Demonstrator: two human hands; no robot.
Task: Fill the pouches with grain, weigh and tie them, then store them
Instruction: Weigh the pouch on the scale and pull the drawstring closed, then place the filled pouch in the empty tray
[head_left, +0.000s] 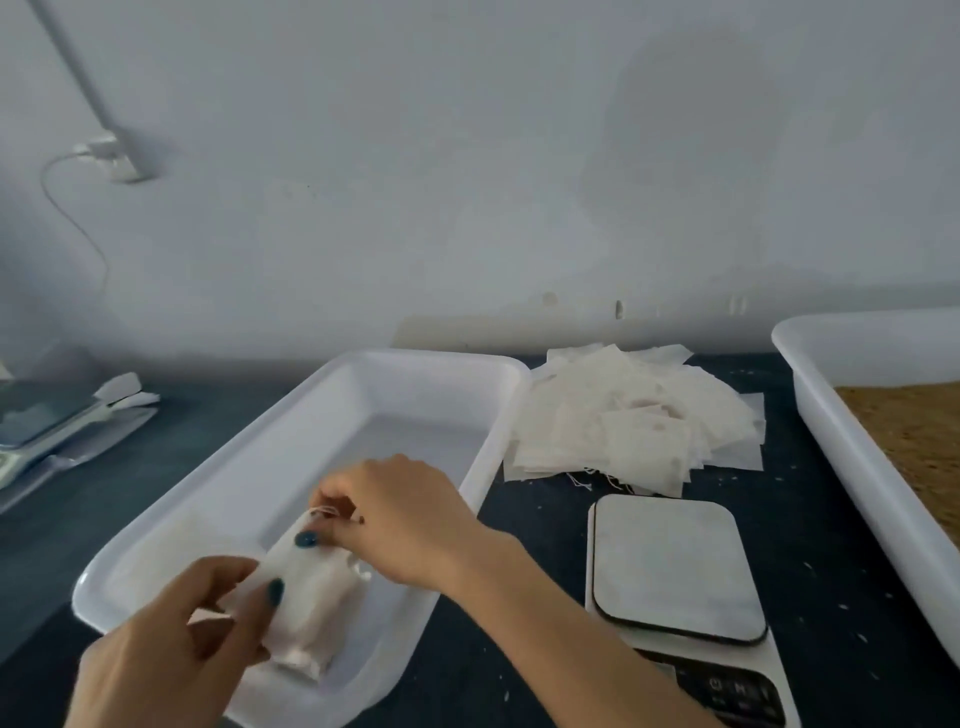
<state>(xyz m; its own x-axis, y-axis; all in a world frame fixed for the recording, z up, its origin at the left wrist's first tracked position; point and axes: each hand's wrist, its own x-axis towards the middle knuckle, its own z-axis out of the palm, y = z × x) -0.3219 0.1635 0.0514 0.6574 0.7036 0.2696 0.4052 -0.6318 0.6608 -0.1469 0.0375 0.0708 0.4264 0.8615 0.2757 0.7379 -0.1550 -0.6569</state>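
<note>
Your left hand (171, 639) is closest, at the lower left of the frame. Its fingers and thumb curl round the bottom half of the filled pouch (317, 592) and hold it. The pouch is over the near end of the white tray (498, 415), in the lower middle of the frame. You cannot tell if it touches the tray floor.

Its long side runs up the frame, from the fat bottom end by your left hand to the thin neck higher up. Your right hand (400, 514) comes in from the right and sits at that neck. Its thumb and fingertips pinch there, where the thin white string (324, 512) makes a small loop. So the string is right at your right fingers, and the body of the pouch is down and to the left of them.

It looks like you are tying the pouch shut. For that, your left hand should hold the body still. Your right hand is nearer the string, so it should do the pulling, away from the body and along the long side.

On the dark table (810, 571), the kitchen scale (670, 561) sits just to the right of the tray. A heap of empty pouches (623, 426) lies above it in the frame. The big tray of grain (810, 415) is at the right edge.
</note>
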